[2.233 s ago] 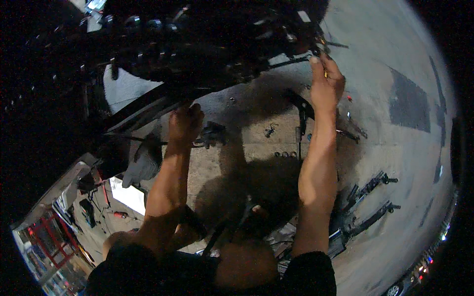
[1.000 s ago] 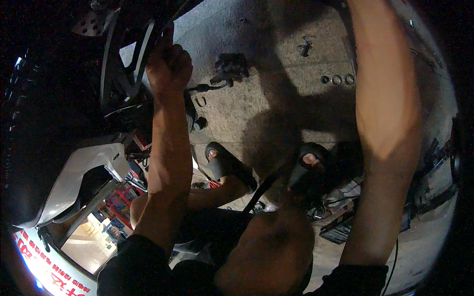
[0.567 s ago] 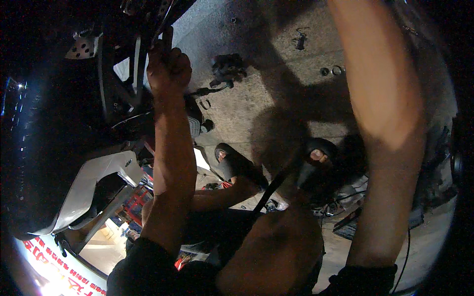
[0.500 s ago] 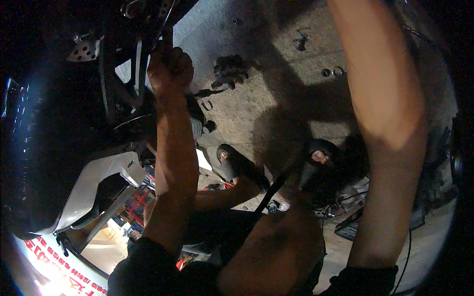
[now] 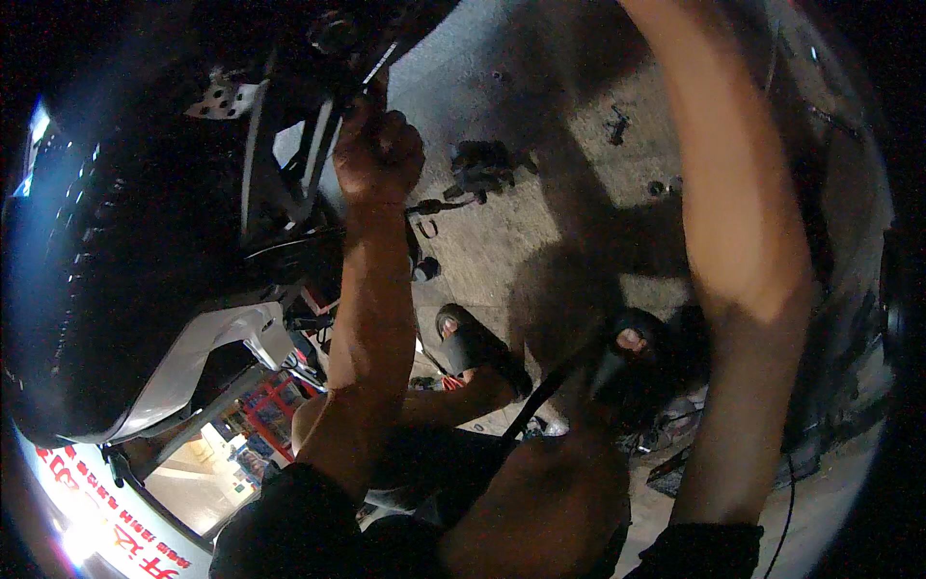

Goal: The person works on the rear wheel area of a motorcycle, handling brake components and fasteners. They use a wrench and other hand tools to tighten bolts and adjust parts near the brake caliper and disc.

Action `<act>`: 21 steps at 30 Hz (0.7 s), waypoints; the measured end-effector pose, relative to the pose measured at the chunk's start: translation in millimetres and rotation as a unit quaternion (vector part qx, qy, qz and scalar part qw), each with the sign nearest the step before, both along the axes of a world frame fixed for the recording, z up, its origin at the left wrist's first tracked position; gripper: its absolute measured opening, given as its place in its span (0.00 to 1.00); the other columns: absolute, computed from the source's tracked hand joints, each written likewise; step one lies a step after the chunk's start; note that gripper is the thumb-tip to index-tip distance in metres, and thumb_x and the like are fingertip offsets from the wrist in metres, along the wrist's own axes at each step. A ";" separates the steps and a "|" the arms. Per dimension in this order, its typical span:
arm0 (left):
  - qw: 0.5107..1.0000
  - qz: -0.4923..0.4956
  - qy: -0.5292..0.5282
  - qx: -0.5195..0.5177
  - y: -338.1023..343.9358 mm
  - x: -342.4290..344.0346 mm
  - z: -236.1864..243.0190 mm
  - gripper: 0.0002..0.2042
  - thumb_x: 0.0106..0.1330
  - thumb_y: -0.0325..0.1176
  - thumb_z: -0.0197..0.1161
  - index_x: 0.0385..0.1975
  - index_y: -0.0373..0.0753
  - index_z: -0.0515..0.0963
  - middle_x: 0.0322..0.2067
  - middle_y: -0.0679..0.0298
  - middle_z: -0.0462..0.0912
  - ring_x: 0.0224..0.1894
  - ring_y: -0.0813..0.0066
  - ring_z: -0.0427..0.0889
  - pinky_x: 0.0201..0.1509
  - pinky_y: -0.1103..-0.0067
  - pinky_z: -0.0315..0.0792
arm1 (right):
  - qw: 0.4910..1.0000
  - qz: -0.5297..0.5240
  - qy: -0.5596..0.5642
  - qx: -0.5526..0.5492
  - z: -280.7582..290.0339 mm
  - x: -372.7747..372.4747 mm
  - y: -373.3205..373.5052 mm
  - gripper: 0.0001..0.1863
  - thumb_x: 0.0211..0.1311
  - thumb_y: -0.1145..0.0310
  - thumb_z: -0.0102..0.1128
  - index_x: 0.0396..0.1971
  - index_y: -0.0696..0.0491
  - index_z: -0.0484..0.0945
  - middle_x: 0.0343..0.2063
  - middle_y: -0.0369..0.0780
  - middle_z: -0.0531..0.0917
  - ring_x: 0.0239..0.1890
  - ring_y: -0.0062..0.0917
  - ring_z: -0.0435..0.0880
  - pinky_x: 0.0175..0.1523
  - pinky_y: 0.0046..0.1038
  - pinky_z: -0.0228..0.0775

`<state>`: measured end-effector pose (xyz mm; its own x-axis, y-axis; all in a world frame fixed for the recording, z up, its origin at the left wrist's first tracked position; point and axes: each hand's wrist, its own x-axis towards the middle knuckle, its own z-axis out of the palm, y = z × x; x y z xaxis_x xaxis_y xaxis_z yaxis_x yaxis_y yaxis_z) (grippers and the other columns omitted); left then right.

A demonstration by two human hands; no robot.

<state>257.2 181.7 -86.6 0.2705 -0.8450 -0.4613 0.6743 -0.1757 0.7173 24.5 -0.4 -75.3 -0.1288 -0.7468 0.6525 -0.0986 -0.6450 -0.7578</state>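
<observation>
My left hand (image 5: pixel 381 159) is closed, its fingers curled, beside the dark underside of a motorbike or scooter. Close above its fingertips runs a thin bright metal strip or rod (image 5: pixel 382 60); whether the hand grips it, or anything else, is hidden in shadow. Just left of the hand stand grey frame struts (image 5: pixel 316 159). A perforated metal plate (image 5: pixel 227 100) sits farther left among dark parts. My right forearm (image 5: pixel 743 203) reaches up past the top edge, so the right hand is out of the picture.
The bike's black seat (image 5: pixel 106 318) and pale side panel (image 5: pixel 183 362) fill the left. On the concrete floor lie a dark lumpy part (image 5: pixel 480 166), a small dark piece (image 5: pixel 617 125) and small round pieces (image 5: pixel 656 187). My sandalled feet (image 5: pixel 473 352) are below; a cable (image 5: pixel 793 511) runs at lower right.
The view has shifted, so bike, floor items and left hand appear farther right and slightly lower. My left hand stays closed at nearly the same spot by the struts.
</observation>
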 end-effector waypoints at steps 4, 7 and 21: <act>0.997 -0.044 -0.021 -0.060 4.6 -0.2 -2.4 0.15 0.58 0.36 0.62 0.45 0.45 0.76 0.48 0.69 0.80 0.15 0.83 0.61 0.16 0.85 0.51 | 0.999 -0.025 0.015 -0.014 1.3 3.4 2.8 0.07 0.62 0.69 0.57 0.33 0.58 0.76 0.20 0.41 0.76 0.21 0.26 0.74 0.28 0.29 0.67; 1.000 -0.004 0.004 -0.021 4.5 -1.4 -2.5 0.13 0.58 0.36 0.63 0.42 0.45 0.76 0.40 0.71 0.80 0.15 0.82 0.61 0.15 0.85 0.51 | 0.999 -0.002 0.011 0.048 6.3 8.1 7.9 0.06 0.63 0.70 0.55 0.35 0.57 0.73 0.18 0.37 0.71 0.18 0.20 0.67 0.24 0.27 0.60; 0.990 0.050 0.053 -0.119 32.7 9.4 -2.0 0.12 0.57 0.30 0.58 0.42 0.45 0.74 0.23 0.74 0.70 0.19 0.81 0.62 0.21 0.83 0.56 | 0.995 -0.054 -0.017 0.084 -13.2 22.5 4.8 0.16 0.62 0.70 0.56 0.44 0.65 0.70 0.38 0.44 0.81 0.41 0.25 0.80 0.48 0.24 0.69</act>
<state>266.6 214.4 -88.7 0.3197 -0.9043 -0.2831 0.7532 0.0612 0.6550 47.0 4.3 -88.6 -0.2346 -0.8250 0.5141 -0.1337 -0.4964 -0.8577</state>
